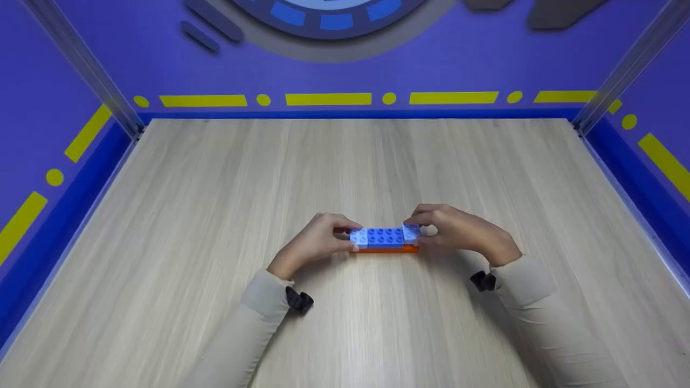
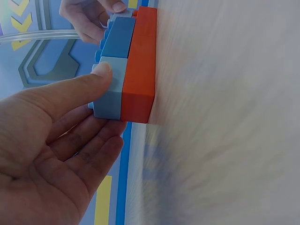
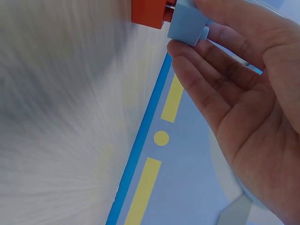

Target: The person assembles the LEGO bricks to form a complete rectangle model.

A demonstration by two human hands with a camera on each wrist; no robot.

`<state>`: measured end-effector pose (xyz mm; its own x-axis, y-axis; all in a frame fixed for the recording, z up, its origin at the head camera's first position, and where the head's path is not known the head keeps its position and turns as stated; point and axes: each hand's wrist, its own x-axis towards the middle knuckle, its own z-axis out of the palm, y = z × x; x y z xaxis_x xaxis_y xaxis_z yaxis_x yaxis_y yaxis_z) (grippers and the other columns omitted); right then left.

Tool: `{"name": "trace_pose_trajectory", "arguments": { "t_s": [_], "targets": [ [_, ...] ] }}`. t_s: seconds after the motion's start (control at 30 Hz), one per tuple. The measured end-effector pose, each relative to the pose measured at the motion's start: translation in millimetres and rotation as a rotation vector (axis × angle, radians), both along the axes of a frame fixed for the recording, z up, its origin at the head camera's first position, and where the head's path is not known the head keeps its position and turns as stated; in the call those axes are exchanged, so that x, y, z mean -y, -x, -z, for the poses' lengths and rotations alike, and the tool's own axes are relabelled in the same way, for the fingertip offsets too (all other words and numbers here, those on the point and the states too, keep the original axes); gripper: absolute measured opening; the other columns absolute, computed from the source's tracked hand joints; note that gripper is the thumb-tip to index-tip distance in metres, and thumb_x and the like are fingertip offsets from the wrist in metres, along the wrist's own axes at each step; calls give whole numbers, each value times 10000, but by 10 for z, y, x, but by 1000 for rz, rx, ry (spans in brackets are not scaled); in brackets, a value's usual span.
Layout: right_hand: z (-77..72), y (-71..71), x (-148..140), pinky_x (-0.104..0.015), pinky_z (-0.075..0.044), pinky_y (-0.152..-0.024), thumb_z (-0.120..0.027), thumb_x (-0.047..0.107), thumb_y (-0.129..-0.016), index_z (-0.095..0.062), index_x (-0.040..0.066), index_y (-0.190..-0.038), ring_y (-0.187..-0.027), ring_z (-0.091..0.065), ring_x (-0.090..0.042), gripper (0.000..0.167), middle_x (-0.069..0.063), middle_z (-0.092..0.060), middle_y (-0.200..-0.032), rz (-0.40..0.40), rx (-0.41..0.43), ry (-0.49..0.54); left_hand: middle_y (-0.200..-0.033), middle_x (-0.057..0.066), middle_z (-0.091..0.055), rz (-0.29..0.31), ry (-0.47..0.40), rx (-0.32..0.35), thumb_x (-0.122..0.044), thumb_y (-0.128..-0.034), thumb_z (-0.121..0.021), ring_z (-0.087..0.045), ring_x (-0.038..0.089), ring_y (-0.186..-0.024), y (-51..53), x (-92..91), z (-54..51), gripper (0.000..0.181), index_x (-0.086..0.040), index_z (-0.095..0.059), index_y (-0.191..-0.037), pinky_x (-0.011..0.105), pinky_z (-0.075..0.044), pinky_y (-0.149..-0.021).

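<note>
An orange-red base of toy building bricks lies on the table, a darker blue brick on the middle of its top. At the left end a light blue brick sits flush on the base, and my left hand pinches it between thumb and fingers. My right hand pinches a second light blue brick at the right end. That brick stands slightly tilted, and the base's studs show in a gap beneath it in the right wrist view.
The bricks stand on a wood-grain table. Blue-purple panels with yellow markings wall the table at the back and both sides, with metal posts at the back corners. A black strap piece sits at each wrist.
</note>
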<state>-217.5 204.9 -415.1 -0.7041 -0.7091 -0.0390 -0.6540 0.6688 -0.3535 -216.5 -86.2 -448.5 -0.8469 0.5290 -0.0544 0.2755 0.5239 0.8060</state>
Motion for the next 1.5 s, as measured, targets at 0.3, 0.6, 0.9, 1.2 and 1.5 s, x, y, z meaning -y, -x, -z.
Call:
{"name": "trace_pose_trajectory", "arguments": {
  "t_s": [0.3, 0.6, 0.9, 1.2, 1.5],
  "targets": [
    [-6, -19, 4, -352, -554, -841, -716, 112, -851, -688, 46, -1164, -1012, -643, -186, 322, -43, -647, -1088, -16, -2, 19, -1144, 76, -685, -1, 7, 6, -113, -800, -772, -624, 179, -1035, -6, 5, -13, 395, -72, -687, -1183, 331, -516, -907],
    [-6, -40, 4, -356, -554, -832, -723, 98, -840, -693, 45, -1151, -995, -642, -181, 317, -40, -648, -1071, -20, 12, 30, -1124, 71, -687, -8, 4, 6, -110, -796, -775, -612, 162, -997, -4, -5, -2, 393, -70, -691, -1178, 328, -519, -890],
    [-14, -41, 19, -355, -553, -802, -713, 72, -841, -704, 30, -1123, -949, -645, -176, 285, -50, -648, -1017, -39, 3, 42, -1146, 82, -683, -9, 4, 9, -104, -801, -769, -622, 176, -1029, -13, -1, -11, 397, -67, -684, -1188, 341, -521, -905],
    [-16, -20, 44, -358, -555, -794, -704, 45, -834, -710, 20, -1118, -925, -642, -176, 285, -50, -658, -993, -17, 35, 45, -1151, 81, -680, -23, 21, 28, -101, -797, -770, -623, 182, -1032, -20, -3, -34, 407, -75, -682, -1193, 340, -518, -912],
    [2, -19, 66, -377, -549, -769, -729, 11, -795, -719, 2, -1075, -870, -623, -193, 281, -52, -647, -924, -6, 45, 59, -1173, 82, -673, -29, 30, 35, -113, -799, -770, -620, 192, -1059, -11, -5, -26, 417, -77, -675, -1204, 344, -508, -935]
  ]
}}
